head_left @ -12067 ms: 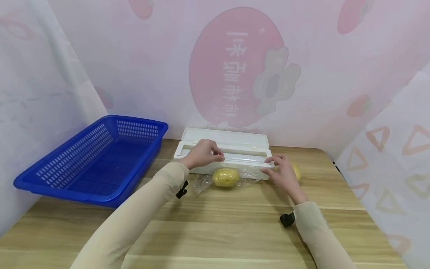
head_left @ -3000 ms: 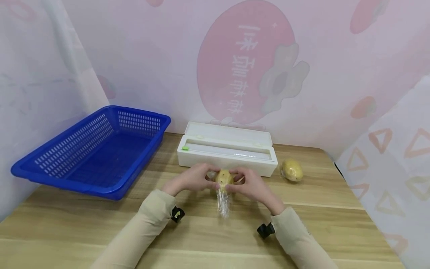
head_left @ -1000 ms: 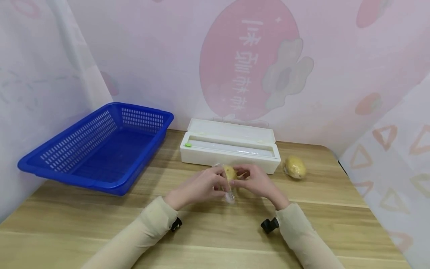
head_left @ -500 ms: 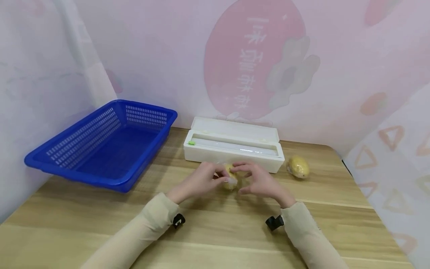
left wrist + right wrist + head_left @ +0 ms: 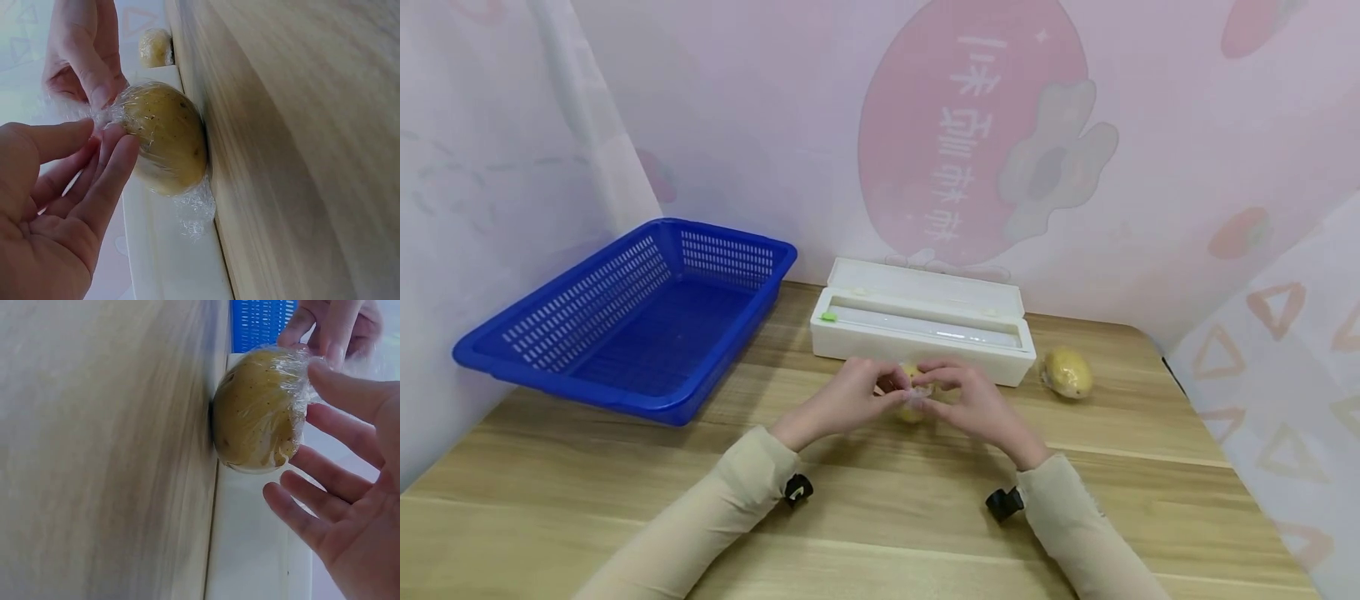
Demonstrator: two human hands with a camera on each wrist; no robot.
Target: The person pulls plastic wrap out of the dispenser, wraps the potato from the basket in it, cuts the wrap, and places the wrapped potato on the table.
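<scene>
A potato (image 5: 169, 134) wrapped in cling film stands on the table in front of the white box, partly hidden behind the hands in the head view. My left hand (image 5: 850, 398) pinches a gathered twist of cling film (image 5: 106, 115) over the potato between thumb and fingers. From the other side my right hand (image 5: 981, 408) pinches the same twist; in the right wrist view its thumb (image 5: 337, 387) presses on the film while the lower fingers spread loosely beside the potato. A crumpled film end (image 5: 195, 212) sticks out at the potato's far side.
Behind the hands is a white cling film box (image 5: 917, 346), lid raised, a roll inside and a green slider (image 5: 828, 317) at its left. Another wrapped potato (image 5: 1067, 372) lies right of it. A blue basket (image 5: 673, 408) stands at the left.
Earlier the hands were at the box with film drawn out under the potato. Since then the potato got wrapped and turned; just now the right fingers closed in from apart onto the film twist.
</scene>
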